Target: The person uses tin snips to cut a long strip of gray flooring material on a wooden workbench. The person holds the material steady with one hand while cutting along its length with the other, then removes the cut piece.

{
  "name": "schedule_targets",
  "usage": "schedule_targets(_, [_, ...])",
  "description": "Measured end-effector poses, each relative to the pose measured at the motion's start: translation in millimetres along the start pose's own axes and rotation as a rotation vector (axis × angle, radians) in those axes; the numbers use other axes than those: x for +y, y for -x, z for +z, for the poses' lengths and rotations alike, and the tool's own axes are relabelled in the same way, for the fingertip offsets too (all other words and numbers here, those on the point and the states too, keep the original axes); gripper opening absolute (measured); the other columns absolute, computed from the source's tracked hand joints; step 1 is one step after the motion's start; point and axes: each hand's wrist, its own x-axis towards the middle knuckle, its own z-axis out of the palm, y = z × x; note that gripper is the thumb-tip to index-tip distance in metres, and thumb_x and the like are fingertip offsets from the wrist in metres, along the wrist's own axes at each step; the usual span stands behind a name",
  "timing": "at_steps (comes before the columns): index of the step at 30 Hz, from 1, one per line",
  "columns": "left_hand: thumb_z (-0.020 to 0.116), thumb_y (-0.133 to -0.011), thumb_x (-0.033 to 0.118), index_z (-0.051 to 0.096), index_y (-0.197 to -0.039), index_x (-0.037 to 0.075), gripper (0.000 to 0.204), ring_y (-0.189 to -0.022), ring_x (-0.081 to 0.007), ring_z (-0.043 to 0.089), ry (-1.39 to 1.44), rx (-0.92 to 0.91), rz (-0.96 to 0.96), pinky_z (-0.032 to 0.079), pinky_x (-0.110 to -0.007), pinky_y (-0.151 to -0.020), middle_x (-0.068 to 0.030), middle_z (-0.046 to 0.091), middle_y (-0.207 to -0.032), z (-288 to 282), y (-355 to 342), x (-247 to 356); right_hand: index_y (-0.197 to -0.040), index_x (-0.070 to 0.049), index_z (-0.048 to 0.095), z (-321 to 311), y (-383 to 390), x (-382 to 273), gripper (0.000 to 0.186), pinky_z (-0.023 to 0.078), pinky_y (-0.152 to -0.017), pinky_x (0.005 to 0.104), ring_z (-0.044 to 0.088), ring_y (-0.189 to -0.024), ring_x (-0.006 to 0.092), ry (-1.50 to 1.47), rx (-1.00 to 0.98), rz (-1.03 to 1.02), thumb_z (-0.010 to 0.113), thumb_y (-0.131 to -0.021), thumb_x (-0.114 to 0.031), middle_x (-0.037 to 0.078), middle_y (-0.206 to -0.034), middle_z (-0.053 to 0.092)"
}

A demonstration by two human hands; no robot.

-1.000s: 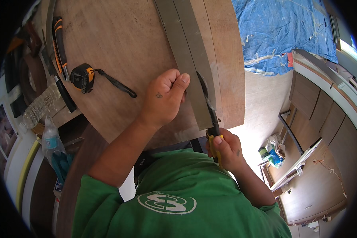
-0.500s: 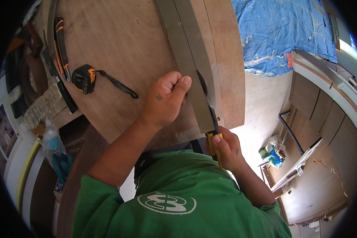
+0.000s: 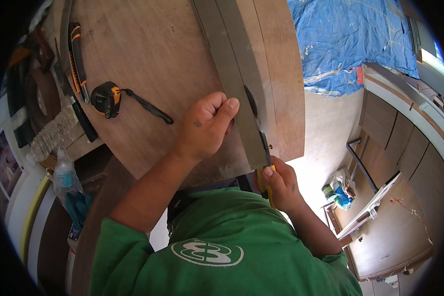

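A long grey strip (image 3: 223, 54) with a dark lengthwise line lies on a plywood board (image 3: 133, 44). My left hand (image 3: 204, 126) is closed at the strip's left edge, thumb uppermost, gripping it. My right hand (image 3: 278, 183) grips the yellow handle of a cutting tool (image 3: 265, 183), whose long dark blade lies along the line, pointing away from me. Left of my left hand lie a black-and-orange tape measure (image 3: 105, 101) with a wrist strap, an orange-and-black utility knife (image 3: 77, 59) and a black-handled long tool (image 3: 81, 116).
Plastic bottles (image 3: 54, 130) and a bag stand at the left edge beside dark rolled material (image 3: 37, 98). A blue tarp (image 3: 350, 39) lies beyond the board at upper right. Wooden panels (image 3: 394, 222), a black bar and a small bundle (image 3: 340, 187) are at lower right.
My left hand has shifted slightly right and toward me. My right hand and the blade have crept slightly forward along the strip.
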Motion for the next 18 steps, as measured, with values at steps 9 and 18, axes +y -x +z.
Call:
schedule_targets(9, [0.060, -0.112, 0.034, 0.057, -0.079, 0.008, 0.042, -0.059, -0.0052, 0.048, -0.004, -0.024, 0.023, 0.039, -0.028, -0.054, 0.0016, 0.056, -0.064, -1.8, 0.2, -0.1, -0.113, 0.006, 0.064, 3.6, -5.2, 1.0, 0.045, 0.051, -0.070, 0.0303, 0.065, -0.075, 0.0144, -0.025, 0.025, -0.051, 0.058, -0.106, -0.038, 0.006, -0.081, 0.068])
schedule_targets(18, [0.060, -0.112, 0.034, 0.058, -0.079, 0.008, 0.042, -0.060, -0.0056, 0.049, 0.008, -0.023, 0.003, 0.040, -0.027, -0.055, 0.0017, 0.057, -0.065, -2.0, 0.6, -0.6, -0.110, 0.006, 0.065, 3.1, -4.4, -2.8, 0.045, 0.052, -0.068, 0.0309, 0.066, -0.071, 0.0138, -0.015, 0.053, 0.001, 0.060, -0.105, -0.038, 0.006, -0.080, 0.068])
